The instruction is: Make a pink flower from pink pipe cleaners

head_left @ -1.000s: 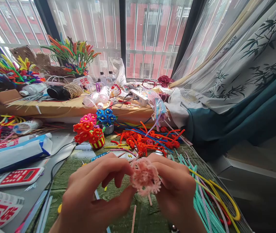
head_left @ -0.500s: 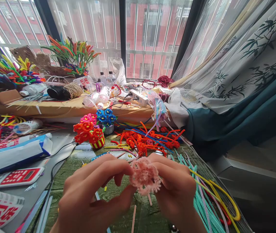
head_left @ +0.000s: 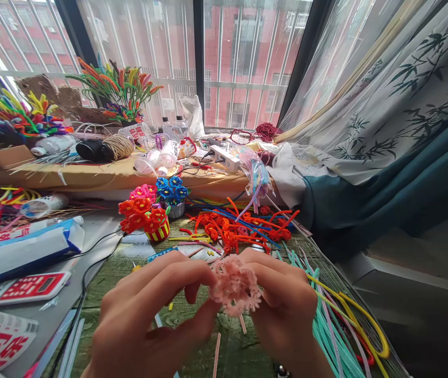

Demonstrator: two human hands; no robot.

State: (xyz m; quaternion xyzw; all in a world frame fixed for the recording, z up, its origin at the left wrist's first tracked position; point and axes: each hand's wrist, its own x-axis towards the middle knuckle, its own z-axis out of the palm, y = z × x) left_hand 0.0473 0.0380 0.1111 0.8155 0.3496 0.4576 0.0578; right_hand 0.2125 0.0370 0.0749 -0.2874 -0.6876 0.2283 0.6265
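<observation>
A pale pink pipe-cleaner flower is held up between my two hands, above the green tabletop. My left hand pinches its left edge between thumb and forefinger. From the other side my right hand grips it, fingers curled; the fingertips behind the flower are hidden. Short pink pipe-cleaner pieces lie on the table below. Just beyond the hands is a heap of red pipe-cleaner pieces.
Pots of red flowers and blue flowers stand at the table's back. Teal pipe cleaners lie right. A blue-white packet and a red-white calculator sit left. Bottles and a power strip crowd the windowsill.
</observation>
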